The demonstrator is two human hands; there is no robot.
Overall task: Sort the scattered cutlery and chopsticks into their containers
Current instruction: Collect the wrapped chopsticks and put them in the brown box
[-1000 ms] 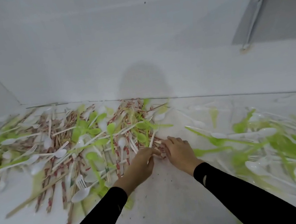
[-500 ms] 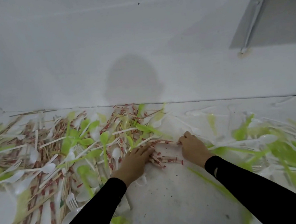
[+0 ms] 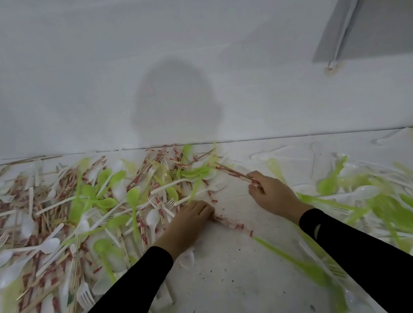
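With our right hand (image 3: 273, 194) we pinched light, stiff paper-wrapped chopsticks (image 3: 231, 172) by one end beside the cutlery heap (image 3: 106, 203) on the surface (image 3: 228, 271), our left hand (image 3: 190, 220) curled round a second bundle (image 3: 231, 223); the slippery wrappers probably favoured mid-length holds.

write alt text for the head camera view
A person's right hand pinches red-wrapped chopsticks while the left hand grips another wrapped bundle, over a white surface strewn with green and white plastic cutlery.
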